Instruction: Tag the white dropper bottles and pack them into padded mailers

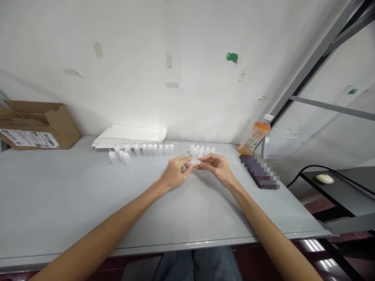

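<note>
Over the surface [187, 212], your left grip [175, 171] and right grip [219, 168] are pinching a little bottle [192, 162]; you should be squeezing softly.

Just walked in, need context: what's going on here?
A person's left grip and right grip hold a small translucent bottle between them, roughly sideways, above a grey table. A row of similar bottles stands in front of white sheets, with a looser cluster of bottles at the row's left end. More small white pieces are just beyond the held one, partly hidden.
</note>
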A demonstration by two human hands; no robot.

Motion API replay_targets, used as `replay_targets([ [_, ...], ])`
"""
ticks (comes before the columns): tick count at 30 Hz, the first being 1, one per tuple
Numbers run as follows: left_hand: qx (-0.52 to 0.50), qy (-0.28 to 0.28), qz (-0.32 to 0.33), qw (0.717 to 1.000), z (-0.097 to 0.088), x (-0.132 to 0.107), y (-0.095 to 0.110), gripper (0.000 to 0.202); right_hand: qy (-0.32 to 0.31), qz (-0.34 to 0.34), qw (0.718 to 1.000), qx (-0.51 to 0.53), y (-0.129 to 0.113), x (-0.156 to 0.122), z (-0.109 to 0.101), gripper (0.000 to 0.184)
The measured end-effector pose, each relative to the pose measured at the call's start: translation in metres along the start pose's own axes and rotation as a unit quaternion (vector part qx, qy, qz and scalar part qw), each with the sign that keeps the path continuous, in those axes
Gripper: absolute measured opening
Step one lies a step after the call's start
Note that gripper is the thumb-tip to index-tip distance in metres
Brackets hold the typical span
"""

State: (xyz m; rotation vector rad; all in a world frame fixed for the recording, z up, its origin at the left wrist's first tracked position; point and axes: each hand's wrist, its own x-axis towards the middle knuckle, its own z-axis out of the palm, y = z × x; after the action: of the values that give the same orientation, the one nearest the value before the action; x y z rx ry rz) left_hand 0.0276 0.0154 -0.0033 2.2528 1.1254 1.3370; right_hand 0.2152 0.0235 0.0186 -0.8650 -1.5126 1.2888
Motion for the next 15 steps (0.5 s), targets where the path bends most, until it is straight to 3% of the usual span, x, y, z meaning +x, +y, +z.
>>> replay_targets([
  [3,-0.095,-0.046,-0.1,0.989,-0.003,0.004,0.001,0.028,-0.002,-0.009,1.0,-0.023,-0.001,0.0,0.001,0.03],
  [6,-0.207,-0.081,-0.155,0.963,-0.008,0.007,-0.001,0.028,-0.032,0.01,0.999,-0.036,-0.004,-0.002,0.002,0.034],
  [10,-0.246,-0.09,-0.16,0.952,-0.013,0.009,-0.002,0.031,-0.059,0.018,0.997,-0.037,-0.005,-0.004,0.005,0.036],
  [15,-0.216,-0.087,-0.128,0.964,-0.014,0.008,0.0,0.029,-0.054,0.039,0.998,-0.004,-0.003,-0.006,0.006,0.033],
])
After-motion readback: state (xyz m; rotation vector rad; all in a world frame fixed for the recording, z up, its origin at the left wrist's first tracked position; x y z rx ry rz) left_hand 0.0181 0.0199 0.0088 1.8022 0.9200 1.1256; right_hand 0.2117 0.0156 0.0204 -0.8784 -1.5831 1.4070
